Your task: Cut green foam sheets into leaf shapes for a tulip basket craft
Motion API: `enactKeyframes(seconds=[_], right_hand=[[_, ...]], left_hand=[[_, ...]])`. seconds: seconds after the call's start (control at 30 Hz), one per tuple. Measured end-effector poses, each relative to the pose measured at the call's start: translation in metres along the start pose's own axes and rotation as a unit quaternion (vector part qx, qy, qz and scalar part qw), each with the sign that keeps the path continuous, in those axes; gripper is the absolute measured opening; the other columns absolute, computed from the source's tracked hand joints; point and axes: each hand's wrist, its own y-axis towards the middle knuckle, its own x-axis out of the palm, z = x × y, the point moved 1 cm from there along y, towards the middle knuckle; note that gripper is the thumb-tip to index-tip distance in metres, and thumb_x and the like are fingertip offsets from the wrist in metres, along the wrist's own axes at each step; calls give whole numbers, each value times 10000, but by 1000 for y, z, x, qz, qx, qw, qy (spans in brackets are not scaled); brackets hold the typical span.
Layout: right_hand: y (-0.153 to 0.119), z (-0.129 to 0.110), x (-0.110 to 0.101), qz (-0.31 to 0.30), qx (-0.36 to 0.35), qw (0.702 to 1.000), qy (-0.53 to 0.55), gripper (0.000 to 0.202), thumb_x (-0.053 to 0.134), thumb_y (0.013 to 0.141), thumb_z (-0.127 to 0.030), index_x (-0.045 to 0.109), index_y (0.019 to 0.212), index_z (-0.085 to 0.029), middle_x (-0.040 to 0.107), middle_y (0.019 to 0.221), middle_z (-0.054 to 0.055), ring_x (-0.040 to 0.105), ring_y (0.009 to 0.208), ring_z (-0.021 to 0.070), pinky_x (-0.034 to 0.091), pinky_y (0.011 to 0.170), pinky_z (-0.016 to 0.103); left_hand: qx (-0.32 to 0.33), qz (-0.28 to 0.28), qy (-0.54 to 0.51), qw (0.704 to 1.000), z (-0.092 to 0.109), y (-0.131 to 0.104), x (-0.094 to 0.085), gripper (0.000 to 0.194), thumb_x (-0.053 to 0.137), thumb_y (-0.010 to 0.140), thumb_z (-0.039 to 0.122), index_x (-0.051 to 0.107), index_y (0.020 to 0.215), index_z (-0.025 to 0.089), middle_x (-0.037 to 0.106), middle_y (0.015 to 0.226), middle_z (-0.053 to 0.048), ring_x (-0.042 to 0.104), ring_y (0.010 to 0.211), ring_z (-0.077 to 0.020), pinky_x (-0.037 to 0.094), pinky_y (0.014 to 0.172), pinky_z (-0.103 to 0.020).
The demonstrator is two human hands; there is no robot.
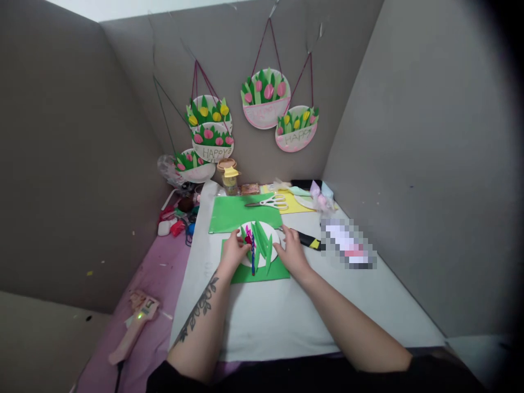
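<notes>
A white paper plate (266, 226) lies over a green sheet (270, 274), with long green paper leaves (262, 240) spread across it. On its left part are a pink and red paper flower (248, 238) and a thin dark blue stick (252, 259) pointing toward me. My left hand (234, 254) grips the plate's left side, its thumb close to the flower and stick. At the right side my right hand (293, 254) curls round the rim with the thumb on the edge. The undersides of my fingers are hidden.
Beyond the plate, white-handled scissors (270, 202) lie on a green foam sheet (229, 213). A black and yellow tool (309, 240) and a blurred-out phone-like object (347, 243) lie right. A pink glue gun (133, 330) rests left. Finished plate baskets (266, 114) hang behind.
</notes>
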Motion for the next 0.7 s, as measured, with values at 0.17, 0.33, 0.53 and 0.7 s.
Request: enactKeyframes(seconds=[0.17, 0.33, 0.53, 0.7], right_hand=[[-3, -10, -1, -94, -77, 985, -121, 265, 509, 836, -196, 624, 1071, -151, 604, 1021, 112, 555, 990, 230, 436, 904, 338], [-8, -24, 7, -115, -58, 966, -224, 507, 537, 861, -408, 511, 1270, -109, 592, 1191, 163, 471, 1150, 299, 371, 974, 380], [-3, -30, 35, -172, -52, 956, -233, 574, 508, 854, -275, 386, 1348, -10, 550, 1269, 226, 369, 1294, 294, 307, 1037, 364], [11, -46, 55, -170, -26, 956, -238, 613, 545, 791, -214, 375, 1350, -30, 602, 1180, 183, 459, 1188, 296, 355, 981, 340]], left_hand=[[22, 35, 51, 998, 4, 1, 5, 573, 687, 685, 195, 522, 1230, 132, 683, 841, -82, 634, 794, -222, 427, 727, -288], [-27, 38, -20, 999, -1, 5, 0, 447, 697, 631, 147, 607, 1069, 133, 652, 687, -41, 615, 704, -207, 401, 650, -259], [-75, 42, -150, 985, -10, 10, -1, 146, 654, 668, 170, 626, 811, 167, 598, 578, 4, 569, 584, -160, 382, 555, -231], [-85, 40, -212, 973, -12, 11, 2, 67, 622, 706, 211, 590, 739, 164, 602, 588, 7, 557, 569, -141, 394, 544, -224]])
